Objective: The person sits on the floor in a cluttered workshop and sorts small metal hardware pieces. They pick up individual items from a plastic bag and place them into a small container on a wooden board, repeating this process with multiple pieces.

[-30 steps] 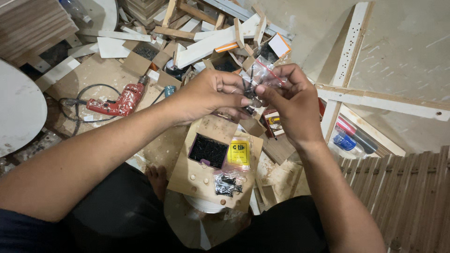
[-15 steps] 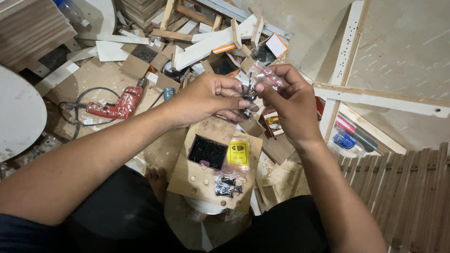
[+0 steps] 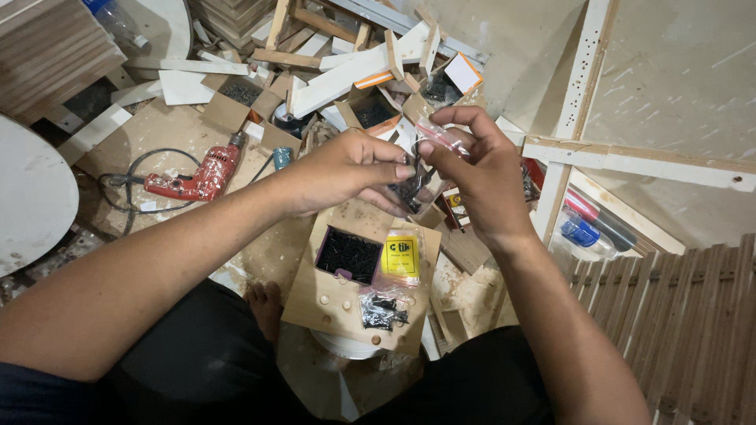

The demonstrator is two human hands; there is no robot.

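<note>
Both my hands hold a small clear plastic bag of black screws (image 3: 416, 182) in the air over a wooden board. My left hand (image 3: 339, 171) pinches the bag's left side with thumb and fingers. My right hand (image 3: 480, 169) grips its top edge from the right. Below them, on the light wooden board (image 3: 311, 303), lie an open box of black screws (image 3: 349, 253), a yellow packet (image 3: 401, 255) and another clear bag of black screws (image 3: 383, 308).
A red power drill (image 3: 197, 179) with its cable lies on the left floor. Open cardboard boxes (image 3: 370, 110), wood offcuts and white strips (image 3: 346, 75) crowd the far floor. A round white panel (image 3: 31, 197) is at left, slatted wood (image 3: 693, 315) at right.
My hands have stayed together on the bag, shifting slightly lower and working at its top; nothing else has moved.
</note>
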